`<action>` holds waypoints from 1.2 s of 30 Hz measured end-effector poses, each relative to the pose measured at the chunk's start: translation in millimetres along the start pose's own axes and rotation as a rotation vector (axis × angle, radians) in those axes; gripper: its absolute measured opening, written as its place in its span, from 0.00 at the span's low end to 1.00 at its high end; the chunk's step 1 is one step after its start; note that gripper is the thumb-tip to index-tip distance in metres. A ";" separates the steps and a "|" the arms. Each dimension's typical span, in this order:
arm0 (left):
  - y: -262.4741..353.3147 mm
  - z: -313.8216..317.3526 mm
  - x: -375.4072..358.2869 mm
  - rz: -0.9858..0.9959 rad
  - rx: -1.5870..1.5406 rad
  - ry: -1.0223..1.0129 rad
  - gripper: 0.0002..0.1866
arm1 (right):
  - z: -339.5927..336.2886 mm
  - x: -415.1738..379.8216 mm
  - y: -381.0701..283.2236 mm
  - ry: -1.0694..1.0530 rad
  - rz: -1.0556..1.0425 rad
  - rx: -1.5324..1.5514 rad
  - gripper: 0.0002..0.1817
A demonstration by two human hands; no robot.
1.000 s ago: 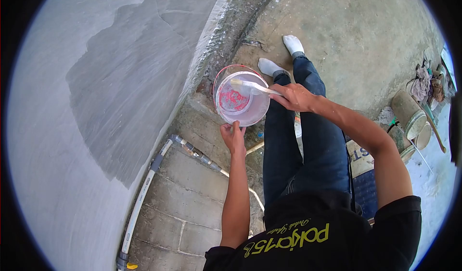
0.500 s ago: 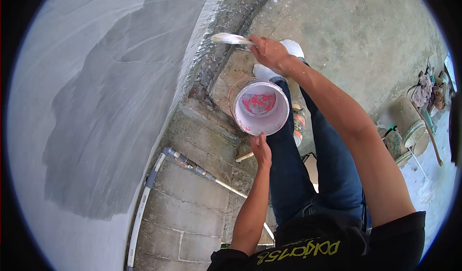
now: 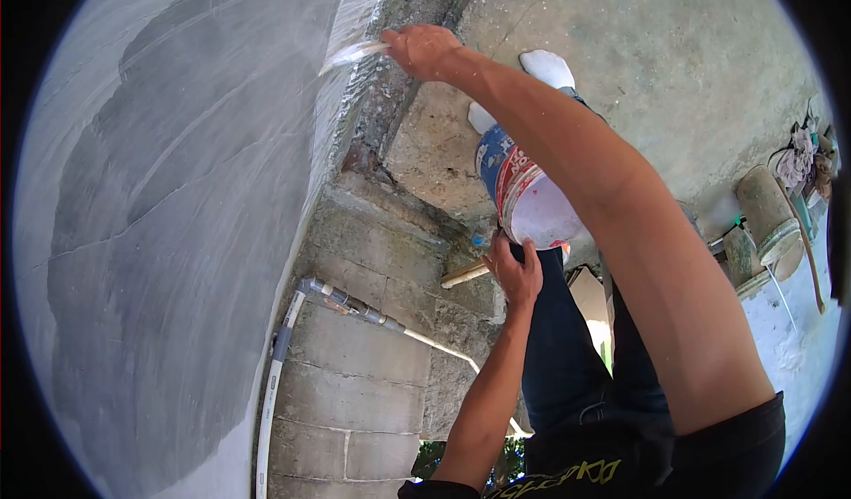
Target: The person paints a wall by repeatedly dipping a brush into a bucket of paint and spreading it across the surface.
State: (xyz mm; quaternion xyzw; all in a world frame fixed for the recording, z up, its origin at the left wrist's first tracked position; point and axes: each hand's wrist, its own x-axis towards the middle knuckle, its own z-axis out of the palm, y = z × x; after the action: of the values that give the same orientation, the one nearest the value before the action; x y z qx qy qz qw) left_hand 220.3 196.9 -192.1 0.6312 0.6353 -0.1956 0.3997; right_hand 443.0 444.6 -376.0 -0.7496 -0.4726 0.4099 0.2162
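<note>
With right hand [image 3: 421, 51], clamped on brush [image 3: 362, 51] at edge of wall [image 3: 195, 233], can't tell contact | with left hand [image 3: 516, 268], gripping bucket [image 3: 514, 175], tilted above legs [image 3: 554, 348] | swung brush from bucket wallward within last second, so likely spreading, not dipping

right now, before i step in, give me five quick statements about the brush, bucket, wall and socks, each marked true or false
1. The right hand holds the brush. True.
2. The left hand holds the bucket. True.
3. The brush is inside the bucket. False: it is out of the bucket, near the lower edge of the wall.
4. The wall is one even shade. False: it shows darker and paler grey areas.
5. The person wears white socks. True.
</note>
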 end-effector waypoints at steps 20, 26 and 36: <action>-10.9 -2.3 13.4 -0.013 0.041 0.051 0.18 | 31.7 -44.1 -44.0 -0.048 0.247 0.420 0.13; -5.8 -10.0 18.4 0.011 0.052 0.057 0.19 | 17.5 -33.8 -15.0 0.045 -0.051 0.042 0.11; -10.8 -10.6 18.8 0.009 0.011 0.064 0.21 | -168.2 18.4 137.1 0.534 0.087 0.005 0.19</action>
State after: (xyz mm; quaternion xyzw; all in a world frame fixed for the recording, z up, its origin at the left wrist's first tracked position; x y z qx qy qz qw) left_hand 209.3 215.7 -202.6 0.6421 0.6439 -0.1768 0.3766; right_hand 657.7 408.5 -385.1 -0.8500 -0.3653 0.2080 0.3174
